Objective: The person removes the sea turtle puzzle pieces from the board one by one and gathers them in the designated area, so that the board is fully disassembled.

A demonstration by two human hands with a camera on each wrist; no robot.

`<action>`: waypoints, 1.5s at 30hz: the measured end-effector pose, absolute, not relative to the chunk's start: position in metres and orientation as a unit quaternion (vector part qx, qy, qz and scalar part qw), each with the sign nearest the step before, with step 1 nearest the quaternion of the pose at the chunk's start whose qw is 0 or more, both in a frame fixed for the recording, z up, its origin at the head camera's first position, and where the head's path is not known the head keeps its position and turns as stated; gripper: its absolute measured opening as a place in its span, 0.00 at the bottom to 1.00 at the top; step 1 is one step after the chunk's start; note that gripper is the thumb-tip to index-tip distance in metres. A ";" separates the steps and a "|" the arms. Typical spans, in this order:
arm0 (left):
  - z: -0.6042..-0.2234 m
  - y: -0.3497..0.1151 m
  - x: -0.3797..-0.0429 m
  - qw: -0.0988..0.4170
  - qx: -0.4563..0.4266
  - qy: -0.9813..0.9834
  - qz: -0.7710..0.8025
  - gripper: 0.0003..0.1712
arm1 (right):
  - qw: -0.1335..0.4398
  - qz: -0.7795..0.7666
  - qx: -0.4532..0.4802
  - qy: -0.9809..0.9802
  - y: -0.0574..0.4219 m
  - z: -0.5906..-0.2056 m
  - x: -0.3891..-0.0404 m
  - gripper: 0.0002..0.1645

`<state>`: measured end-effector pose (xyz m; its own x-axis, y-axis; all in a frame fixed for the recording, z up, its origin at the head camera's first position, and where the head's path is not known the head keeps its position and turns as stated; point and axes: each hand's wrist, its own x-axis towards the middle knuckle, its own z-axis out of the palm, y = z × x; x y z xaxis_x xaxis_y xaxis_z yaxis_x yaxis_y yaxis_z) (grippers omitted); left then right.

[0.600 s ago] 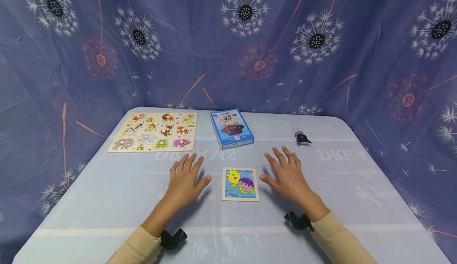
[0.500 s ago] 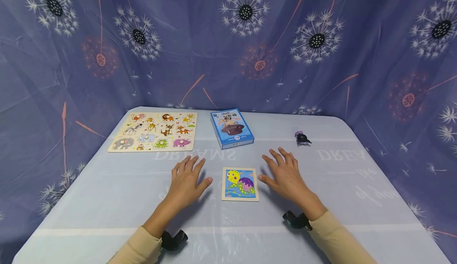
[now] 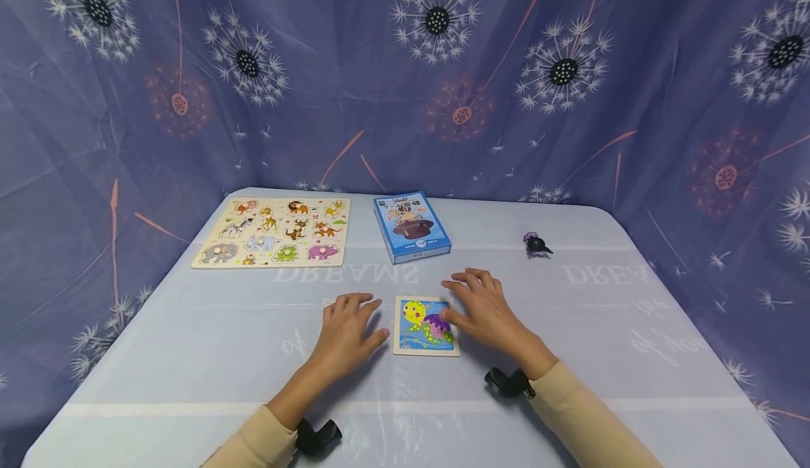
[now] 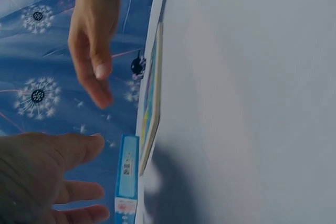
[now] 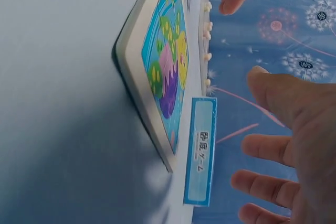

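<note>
A small square jigsaw puzzle (image 3: 411,341) with a yellow and purple turtle picture in a pale wooden frame lies flat on the table. To its left hovers my left hand (image 3: 348,334), fingers spread and a little bent, holding nothing. My right hand (image 3: 487,313) is above the puzzle's right edge, its thumb over the picture in the head view. In the right wrist view the puzzle (image 5: 168,66) and the right hand (image 5: 310,135) are apart. The left wrist view shows the left hand (image 4: 58,177) clear of the puzzle (image 4: 152,98) too.
A wooden animal peg puzzle (image 3: 272,232) lies at the back left of the table. Beside it is a blue box (image 3: 413,228) with a hat picture. A small black and purple object (image 3: 536,244) sits at the back right. A patterned curtain (image 3: 354,74) hangs behind the table.
Both hands have moved inward toward the turtle puzzle, the left to the right and the right to the left. The puzzle and the other things have stayed put.
</note>
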<state>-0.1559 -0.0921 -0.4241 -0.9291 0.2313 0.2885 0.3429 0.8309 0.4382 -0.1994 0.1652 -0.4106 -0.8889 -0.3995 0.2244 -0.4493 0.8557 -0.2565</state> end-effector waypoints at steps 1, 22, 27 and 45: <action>-0.425 -0.091 -0.156 0.112 -0.154 -0.949 -0.251 0.29 | 0.076 0.156 0.222 -0.959 0.163 -0.411 -0.200 0.33; -0.437 -0.073 -0.150 0.098 -0.164 -0.923 -0.333 0.22 | -0.024 0.198 0.279 -0.939 0.140 -0.414 -0.224 0.26; -0.441 -0.071 -0.150 0.087 -0.162 -0.923 -0.339 0.20 | -0.055 0.206 0.291 -0.933 0.136 -0.418 -0.231 0.25; -0.446 -0.068 -0.156 0.097 -0.157 -0.924 -0.334 0.18 | -0.080 0.185 0.350 -0.915 0.129 -0.421 -0.249 0.21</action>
<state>-0.1561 -0.0679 -0.4461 -0.9320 0.2257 0.2835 0.3548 0.7276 0.5872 -0.2492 0.1295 -0.4213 -0.7420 -0.6701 -0.0163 -0.6112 0.6863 -0.3943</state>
